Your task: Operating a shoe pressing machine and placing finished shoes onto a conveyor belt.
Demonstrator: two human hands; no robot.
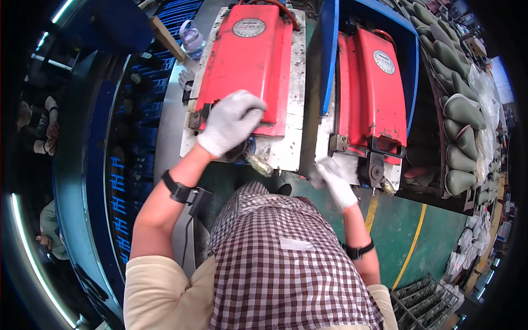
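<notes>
Hands (232, 122) (333, 180) — both gloved — near two red machines (245, 66) (379, 91).

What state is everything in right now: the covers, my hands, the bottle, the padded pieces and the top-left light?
Left red cover: shut.
Right red cover: shut.
Left hand: gloved, curled over the left red cover's front end.
Right hand: gloved, off both covers.
Lilac bottle: lid on.
Padded pieces: piled.
Light tube: lit.
</notes>
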